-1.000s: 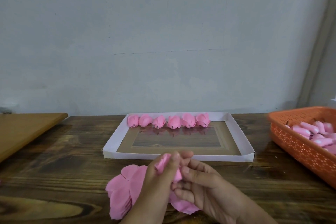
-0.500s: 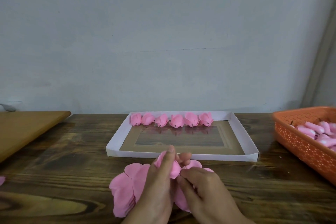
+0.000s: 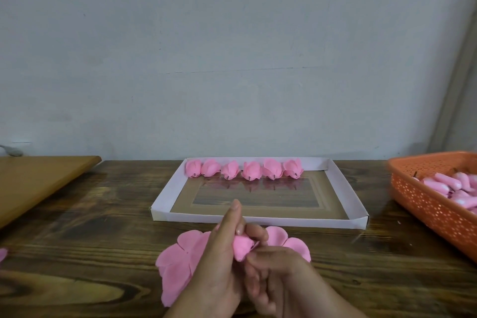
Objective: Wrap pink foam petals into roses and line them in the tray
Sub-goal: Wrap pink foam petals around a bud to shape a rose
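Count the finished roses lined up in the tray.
6. All sit in one row along the far wall of the white tray, from the left corner rose to the rightmost rose. None appear hidden.

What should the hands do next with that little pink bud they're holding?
Probably keep wrapping: fold another petal around the bud and pinch it snug. Both the left hand and the right hand hold it above the flat petals, and it looks smaller than the six roses lined along the far wall of the tray, so it seems unfinished.
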Tool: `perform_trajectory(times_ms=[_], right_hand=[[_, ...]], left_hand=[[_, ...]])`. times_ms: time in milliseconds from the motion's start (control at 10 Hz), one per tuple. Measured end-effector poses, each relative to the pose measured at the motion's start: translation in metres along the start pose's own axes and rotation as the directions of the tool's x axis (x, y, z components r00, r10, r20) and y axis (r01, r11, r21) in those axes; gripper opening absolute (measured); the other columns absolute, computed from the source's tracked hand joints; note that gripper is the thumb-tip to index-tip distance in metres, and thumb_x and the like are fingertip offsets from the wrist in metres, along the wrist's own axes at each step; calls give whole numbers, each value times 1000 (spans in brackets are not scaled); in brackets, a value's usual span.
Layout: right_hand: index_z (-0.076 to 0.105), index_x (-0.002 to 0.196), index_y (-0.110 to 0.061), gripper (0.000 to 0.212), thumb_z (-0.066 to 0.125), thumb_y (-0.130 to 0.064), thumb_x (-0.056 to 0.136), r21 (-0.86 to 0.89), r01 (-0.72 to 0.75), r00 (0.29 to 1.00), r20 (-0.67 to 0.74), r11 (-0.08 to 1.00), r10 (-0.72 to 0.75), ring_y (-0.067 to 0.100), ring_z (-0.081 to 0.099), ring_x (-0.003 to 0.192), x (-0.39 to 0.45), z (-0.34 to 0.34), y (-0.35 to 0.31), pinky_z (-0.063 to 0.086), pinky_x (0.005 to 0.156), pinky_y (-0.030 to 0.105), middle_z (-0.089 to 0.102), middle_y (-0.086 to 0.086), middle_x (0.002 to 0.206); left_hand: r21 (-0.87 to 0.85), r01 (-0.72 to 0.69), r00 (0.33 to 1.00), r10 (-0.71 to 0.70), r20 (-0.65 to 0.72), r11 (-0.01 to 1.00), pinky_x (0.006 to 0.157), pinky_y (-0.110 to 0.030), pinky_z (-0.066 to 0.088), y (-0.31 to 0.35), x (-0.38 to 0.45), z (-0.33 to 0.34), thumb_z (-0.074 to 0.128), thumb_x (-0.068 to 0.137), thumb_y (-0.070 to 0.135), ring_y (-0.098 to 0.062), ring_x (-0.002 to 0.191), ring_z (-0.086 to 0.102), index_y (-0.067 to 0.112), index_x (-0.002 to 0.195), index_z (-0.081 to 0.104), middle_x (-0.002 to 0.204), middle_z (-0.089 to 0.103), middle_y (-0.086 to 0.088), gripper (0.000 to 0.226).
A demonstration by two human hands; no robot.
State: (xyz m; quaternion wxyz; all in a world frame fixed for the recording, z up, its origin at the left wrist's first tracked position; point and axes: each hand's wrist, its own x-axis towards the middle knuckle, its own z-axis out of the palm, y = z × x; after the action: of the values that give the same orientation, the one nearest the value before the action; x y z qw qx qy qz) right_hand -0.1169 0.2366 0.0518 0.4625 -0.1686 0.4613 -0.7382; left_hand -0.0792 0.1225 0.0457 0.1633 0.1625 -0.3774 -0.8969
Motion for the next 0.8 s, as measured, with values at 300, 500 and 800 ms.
perform_trajectory(times_ms=[300, 500, 800], right_hand=[[50, 94, -31, 21, 32, -40, 98, -979, 188, 843, 118, 81, -525, 1, 49, 91, 2, -10, 19, 46, 80, 21, 55, -12, 93], [61, 45, -23, 32, 63, -36, 75, -548, 212, 949, -82, 809, -304, 2, 55, 64, 0, 6, 10, 41, 58, 20, 57, -14, 62], [63, 92, -39, 23, 42, -35, 100, -631, 186, 874, -244, 753, -420, -7, 56, 94, 6, 1, 30, 41, 72, 7, 60, -27, 102]], left_hand=[[94, 12, 991, 1, -136, 995, 74, -34, 51, -6, 3, 2, 72, 75, 47, -22, 64, 65, 18, 42, 46, 66, 67, -8, 51], [-43, 62, 998, -62, -17, 997, 57, -30, 58, 1, -3, 1, 81, 56, 51, -17, 56, 64, 20, 45, 43, 60, 62, -3, 51], [9, 45, 984, -43, -171, 999, 46, -27, 55, 1, 2, -3, 74, 77, 49, -19, 54, 68, 21, 46, 42, 64, 66, -5, 52]])
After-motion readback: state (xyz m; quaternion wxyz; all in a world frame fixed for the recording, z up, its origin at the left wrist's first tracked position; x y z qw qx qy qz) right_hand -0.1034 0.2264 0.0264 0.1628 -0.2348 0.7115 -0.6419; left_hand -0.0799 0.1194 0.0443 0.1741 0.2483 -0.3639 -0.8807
